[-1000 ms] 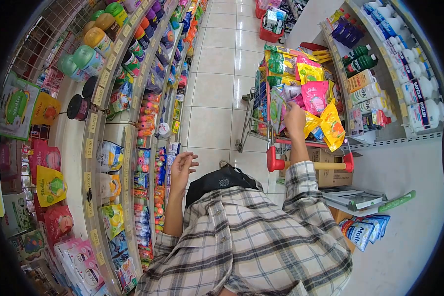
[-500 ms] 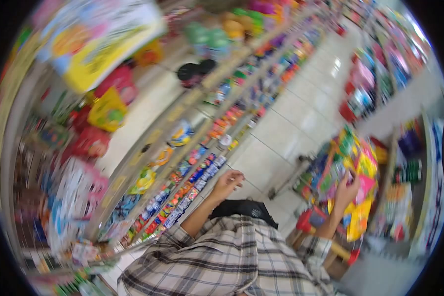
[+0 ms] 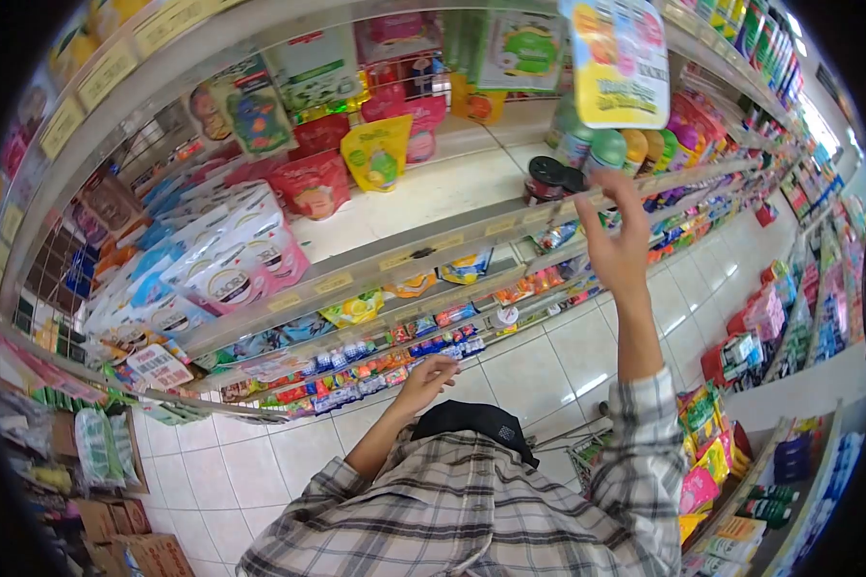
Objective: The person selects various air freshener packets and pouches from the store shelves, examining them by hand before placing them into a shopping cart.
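Observation:
My right hand (image 3: 618,236) reaches up to the shelf edge, thumb and fingers apart and nothing between them. Just left of its fingertips stand small jars with black lids (image 3: 549,173) at the front of the shelf. Behind and above the hand hangs a yellow and white promotional card (image 3: 622,72). Green-capped bottles (image 3: 606,150) stand beyond the fingertips. Lower down, my left hand (image 3: 429,382) hovers loosely in front of the bottom rows of snack packets (image 3: 356,392), its fingers slightly bent and holding nothing.
White and pink pouches (image 3: 245,255) fill the shelf's left part, near a yellow pouch (image 3: 377,154) and a red pouch (image 3: 310,185). Price tags line the shelf rail (image 3: 423,252). Cardboard boxes (image 3: 115,524) lie at lower left. A rack of bright packets (image 3: 707,452) stands at right.
My right hand has moved from beside the bright packets on the right up to the shelf by the black-lidded jars. The view has turned toward the shelf. My left hand stays low.

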A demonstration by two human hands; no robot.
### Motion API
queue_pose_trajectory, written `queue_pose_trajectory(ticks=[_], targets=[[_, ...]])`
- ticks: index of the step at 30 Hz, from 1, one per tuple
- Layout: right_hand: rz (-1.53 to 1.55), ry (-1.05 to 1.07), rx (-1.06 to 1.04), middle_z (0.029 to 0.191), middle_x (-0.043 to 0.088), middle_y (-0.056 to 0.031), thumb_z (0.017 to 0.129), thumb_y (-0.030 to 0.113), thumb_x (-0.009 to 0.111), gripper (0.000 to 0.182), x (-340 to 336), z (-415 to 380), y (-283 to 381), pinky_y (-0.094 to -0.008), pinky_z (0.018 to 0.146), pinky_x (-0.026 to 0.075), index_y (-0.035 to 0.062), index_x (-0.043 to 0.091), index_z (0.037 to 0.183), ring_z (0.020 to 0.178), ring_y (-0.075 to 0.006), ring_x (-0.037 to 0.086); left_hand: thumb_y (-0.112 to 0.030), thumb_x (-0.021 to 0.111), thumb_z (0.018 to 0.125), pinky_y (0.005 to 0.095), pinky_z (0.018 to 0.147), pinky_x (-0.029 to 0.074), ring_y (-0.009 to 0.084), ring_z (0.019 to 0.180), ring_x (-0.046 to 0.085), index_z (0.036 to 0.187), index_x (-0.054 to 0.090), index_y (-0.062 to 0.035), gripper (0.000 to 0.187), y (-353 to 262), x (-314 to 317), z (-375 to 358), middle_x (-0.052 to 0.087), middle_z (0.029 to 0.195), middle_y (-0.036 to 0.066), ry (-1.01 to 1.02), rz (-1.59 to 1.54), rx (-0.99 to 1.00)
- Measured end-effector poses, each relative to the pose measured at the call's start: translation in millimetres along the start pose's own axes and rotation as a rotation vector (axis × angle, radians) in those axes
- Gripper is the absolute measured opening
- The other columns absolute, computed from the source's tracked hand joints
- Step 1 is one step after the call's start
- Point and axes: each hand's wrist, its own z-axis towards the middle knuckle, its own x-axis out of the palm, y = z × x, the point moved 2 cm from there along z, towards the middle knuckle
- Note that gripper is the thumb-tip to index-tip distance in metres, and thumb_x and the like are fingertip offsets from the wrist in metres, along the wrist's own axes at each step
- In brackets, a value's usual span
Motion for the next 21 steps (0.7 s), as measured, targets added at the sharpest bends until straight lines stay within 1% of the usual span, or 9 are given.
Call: queue_pose_trajectory(ticks=[3, 5, 6, 10, 11, 14, 15, 18, 21], targets=[[0.053, -0.073, 0.034, 0.116, 0.058, -0.0139, 0.084, 0.019, 0.071, 0.043, 48, 57, -20, -0.0379, 0.092, 0.044, 0.0004, 0.053, 0.119, 0.108, -0.0247, 0.056, -0.03, 0.056, 0.096, 0.0294, 0.074, 0.048, 0.0162, 0.092, 0.063, 0.118, 0.055, -0.0106, 0.029, 10, -28, -27, 0.065, 0.109, 0.005, -0.132, -0.021, -0.013], [0.048, -0.077, 0.039, 0.124, 0.053, -0.0183, 0.08, 0.035, 0.076, 0.069, 68, 94, -30, -0.0388, 0.093, 0.044, -0.004, 0.045, 0.128, 0.113, -0.027, 0.052, -0.029, 0.056, 0.096, 0.0294, 0.073, 0.048, 0.0167, 0.09, 0.064, 0.118, 0.055, -0.0102, 0.029, 20, -43, -45, 0.066, 0.108, 0.006, -0.225, -0.066, -0.035], [0.073, -0.095, 0.167, 0.127, 0.051, -0.0206, 0.076, 0.042, 0.077, 0.081, 82, 107, -41, -0.0384, 0.094, 0.043, -0.0061, 0.042, 0.131, 0.117, -0.0279, 0.05, -0.029, 0.056, 0.096, 0.0295, 0.073, 0.048, 0.0167, 0.089, 0.064, 0.118, 0.055, -0.01, 0.029, 25, -52, -51, 0.066, 0.108, 0.006, -0.265, -0.072, -0.046], [0.444, -0.108, 0.464, 0.128, 0.051, -0.0198, 0.072, 0.042, 0.079, 0.086, 103, 139, -72, -0.0358, 0.091, 0.042, -0.0055, 0.041, 0.134, 0.117, -0.0275, 0.051, -0.03, 0.055, 0.096, 0.0304, 0.072, 0.049, 0.0175, 0.087, 0.065, 0.118, 0.055, -0.0091, 0.03, 45, -76, -86, 0.066, 0.108, 0.008, -0.401, -0.116, -0.053], [0.42, -0.064, 0.564, 0.124, 0.054, -0.0153, 0.072, 0.039, 0.08, 0.08, 105, 140, -85, -0.034, 0.085, 0.043, -0.0044, 0.045, 0.13, 0.108, -0.0234, 0.055, -0.03, 0.055, 0.096, 0.0306, 0.072, 0.049, 0.0179, 0.088, 0.065, 0.118, 0.055, -0.0089, 0.03, 48, -81, -94, 0.066, 0.108, 0.008, -0.431, -0.133, -0.07], [0.403, -0.131, 0.639, 0.113, 0.059, -0.0087, 0.073, 0.035, 0.081, 0.068, 109, 129, -89, -0.0331, 0.078, 0.043, -0.0014, 0.052, 0.123, 0.098, -0.0174, 0.056, -0.029, 0.053, 0.097, 0.0312, 0.073, 0.049, 0.0193, 0.087, 0.065, 0.117, 0.055, -0.0085, 0.029, 50, -88, -109, 0.066, 0.109, 0.009, -0.488, -0.182, -0.103], [0.526, -0.107, 0.605, 0.101, 0.063, -0.0065, 0.074, 0.029, 0.081, 0.053, 112, 127, -89, -0.0292, 0.067, 0.044, 0.0021, 0.057, 0.114, 0.082, -0.0131, 0.056, -0.029, 0.053, 0.097, 0.0312, 0.073, 0.049, 0.0194, 0.087, 0.065, 0.117, 0.055, -0.0084, 0.029, 52, -91, -112, 0.066, 0.109, 0.01, -0.492, -0.197, -0.113], [0.809, -0.067, 0.629, 0.101, 0.064, -0.006, 0.083, 0.024, 0.074, 0.041, 111, 112, -85, -0.0283, 0.063, 0.044, 0.0042, 0.056, 0.115, 0.08, -0.0143, 0.06, -0.029, 0.053, 0.097, 0.0304, 0.072, 0.049, 0.0188, 0.087, 0.065, 0.116, 0.055, -0.0079, 0.029, 53, -99, -110, 0.066, 0.109, 0.009, -0.466, -0.187, -0.116], [1.058, -0.027, 0.549, 0.102, 0.064, -0.0075, 0.09, 0.018, 0.065, 0.032, 96, 102, -53, -0.0301, 0.064, 0.046, 0.0052, 0.055, 0.117, 0.081, -0.0175, 0.064, -0.029, 0.054, 0.096, 0.0297, 0.071, 0.049, 0.0179, 0.087, 0.065, 0.117, 0.055, -0.0085, 0.029, 50, -105, -104, 0.066, 0.107, 0.008, -0.392, -0.14, -0.095]])
